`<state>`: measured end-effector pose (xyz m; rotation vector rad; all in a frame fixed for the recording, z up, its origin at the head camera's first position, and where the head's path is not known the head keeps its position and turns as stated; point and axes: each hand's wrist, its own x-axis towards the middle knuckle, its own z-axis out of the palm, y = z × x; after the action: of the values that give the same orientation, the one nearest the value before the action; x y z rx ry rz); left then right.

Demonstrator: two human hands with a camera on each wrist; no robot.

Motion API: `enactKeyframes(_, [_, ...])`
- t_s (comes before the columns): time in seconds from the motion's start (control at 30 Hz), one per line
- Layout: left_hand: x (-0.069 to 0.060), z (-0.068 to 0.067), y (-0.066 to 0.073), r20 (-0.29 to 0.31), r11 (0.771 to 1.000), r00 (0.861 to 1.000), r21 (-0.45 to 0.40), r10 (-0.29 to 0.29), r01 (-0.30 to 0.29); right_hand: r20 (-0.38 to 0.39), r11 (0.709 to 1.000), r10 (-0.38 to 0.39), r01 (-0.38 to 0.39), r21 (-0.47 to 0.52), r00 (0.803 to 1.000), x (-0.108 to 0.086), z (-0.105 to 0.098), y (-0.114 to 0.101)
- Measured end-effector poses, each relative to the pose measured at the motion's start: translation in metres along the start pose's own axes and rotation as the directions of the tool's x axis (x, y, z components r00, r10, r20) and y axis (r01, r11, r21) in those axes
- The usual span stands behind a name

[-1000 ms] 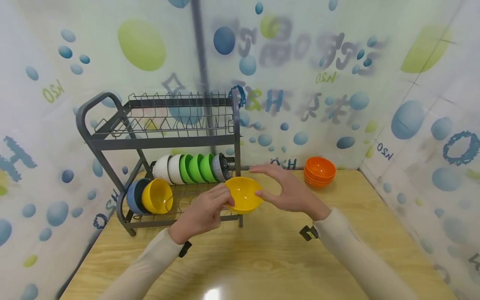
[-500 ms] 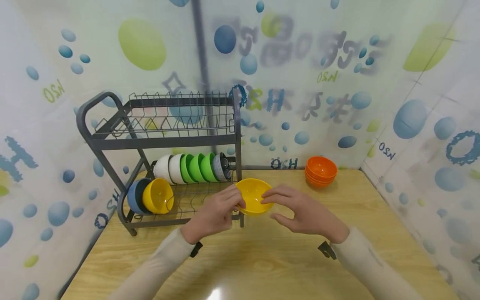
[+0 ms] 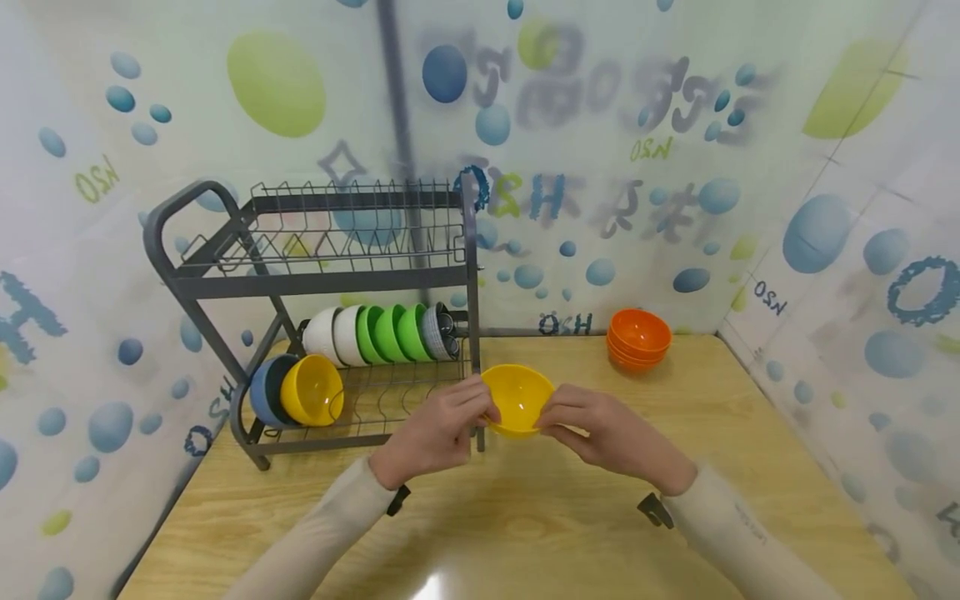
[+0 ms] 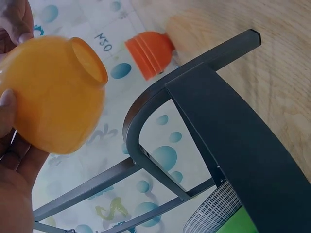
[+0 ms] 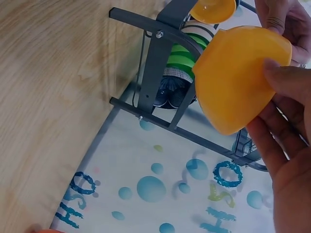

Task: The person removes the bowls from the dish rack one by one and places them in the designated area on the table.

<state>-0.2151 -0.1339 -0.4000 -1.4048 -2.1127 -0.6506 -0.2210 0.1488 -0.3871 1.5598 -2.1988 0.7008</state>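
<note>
A yellow bowl (image 3: 519, 398) is held up between both hands, off the table by the rack's front right leg. My left hand (image 3: 442, 425) pinches its left rim, thumb on the outside, as the left wrist view of the bowl (image 4: 58, 97) shows. On the opposite rim, my right hand (image 3: 603, 433) grips with thumb and fingers; the right wrist view shows that thumb (image 5: 286, 80) against the bowl's outer wall (image 5: 238, 77). The bowl's mouth faces the head camera, tilted, with its inside visible.
The dark two-tier dish rack (image 3: 330, 285) stands left. Its lower tier bears white bowls (image 3: 335, 336), green bowls (image 3: 392, 333), another yellow bowl (image 3: 312, 390) and a blue bowl (image 3: 264, 392). Stacked orange bowls (image 3: 638, 340) sit at the back of the wooden table (image 3: 540, 517).
The left hand has carried the yellow bowl rightward. The right hand, earlier spread open beside it, has closed on its right rim.
</note>
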Motion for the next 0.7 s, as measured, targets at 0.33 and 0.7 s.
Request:
enactKeyframes(0.33, [0.001, -0.003, -0.003, 0.008, 0.996, 0.998, -0.063, -0.061, 0.062, -0.012, 1.000, -0.004, 0.003, -0.023, 1.000, -0.002, -0.003, 0.007])
enactKeyframes(0.7, [0.001, -0.006, -0.017, -0.156, 0.975, 0.965, -0.107, -0.211, 0.196, -0.075, 0.996, -0.011, 0.005, -0.085, 0.997, 0.001, -0.005, 0.020])
